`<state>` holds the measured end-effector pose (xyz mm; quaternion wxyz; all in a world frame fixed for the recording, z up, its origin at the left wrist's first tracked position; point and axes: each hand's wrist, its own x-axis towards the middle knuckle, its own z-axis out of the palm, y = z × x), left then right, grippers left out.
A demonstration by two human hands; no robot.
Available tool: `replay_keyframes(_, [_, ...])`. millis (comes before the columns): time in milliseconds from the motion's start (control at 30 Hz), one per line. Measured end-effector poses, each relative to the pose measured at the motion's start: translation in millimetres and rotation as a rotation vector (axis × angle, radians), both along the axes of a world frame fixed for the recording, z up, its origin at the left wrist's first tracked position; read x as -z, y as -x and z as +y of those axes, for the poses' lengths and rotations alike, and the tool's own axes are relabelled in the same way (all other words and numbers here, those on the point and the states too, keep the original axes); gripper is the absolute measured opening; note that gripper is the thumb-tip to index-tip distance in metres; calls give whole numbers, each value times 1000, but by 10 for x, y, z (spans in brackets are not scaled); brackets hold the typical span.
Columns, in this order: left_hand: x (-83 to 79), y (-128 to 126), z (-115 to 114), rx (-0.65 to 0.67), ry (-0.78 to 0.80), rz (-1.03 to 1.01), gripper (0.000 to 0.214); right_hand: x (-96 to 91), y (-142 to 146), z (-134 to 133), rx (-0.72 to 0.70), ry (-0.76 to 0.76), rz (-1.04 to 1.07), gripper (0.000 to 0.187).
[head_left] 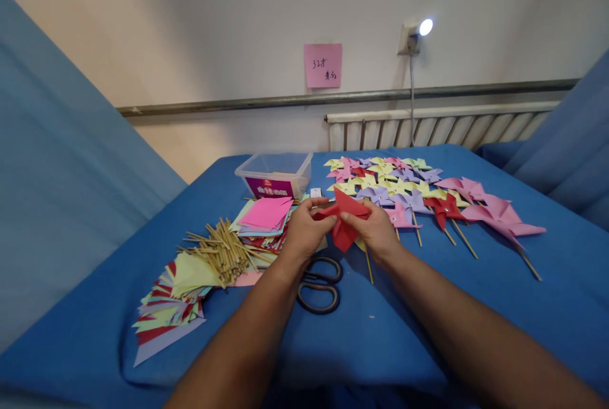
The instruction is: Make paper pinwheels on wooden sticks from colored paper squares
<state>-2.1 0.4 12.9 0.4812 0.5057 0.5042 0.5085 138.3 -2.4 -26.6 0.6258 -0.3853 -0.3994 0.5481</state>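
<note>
Both of my hands hold a folded red paper piece (343, 217) above the blue table (380, 333). My left hand (303, 229) pinches its left edge with thumb and fingers closed. My right hand (375, 229) grips its right side, fingers curled onto the paper. Black scissors (320, 285) lie on the table just below my hands. A thin wooden stick (368, 264) lies under my right hand.
Finished paper pinwheels (404, 190) on sticks lie spread at the right. A bundle of wooden sticks (223, 250), a stack of coloured paper squares (264, 215) and cut paper triangles (169, 301) lie at the left. A clear plastic box (276, 174) stands behind them.
</note>
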Motion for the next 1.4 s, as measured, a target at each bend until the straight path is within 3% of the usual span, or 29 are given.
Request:
replay_keyframes(67, [40,-39,5,-15,65,-157,44,18,56,-7,61,14,74,37])
replay_keyframes(233, [95,-93,-12,97,232,-414,39,56,119,-13,152,19,152,38])
replay_keyframes(400, [99,-138,-27,85,209,-436,40,89,163,-33,201,15,97,35])
replay_keyframes(633, [86,-126,-28,55,172,-400,42,109,162,-28,130,13,85,40])
replay_keyframes(733, [82,-81,-10,50,212,-431,39,113,115,-16,151,-60,-31,41])
replay_keyframes(900, [14,5,29,-10,203,-563,37,17,22,-101,247,-391,-403,54])
replay_keyframes(1067, [-71,43,25,-24,252,-635,32,-87,-5,-217,219,-627,-827,41])
replay_keyframes(1233, [-59,49,31,-11,258,-661,30,-106,-6,-209,224,-690,-850,19])
replay_keyframes(1400, [-7,27,26,23,242,-644,28,-74,-33,-131,249,-615,-752,7])
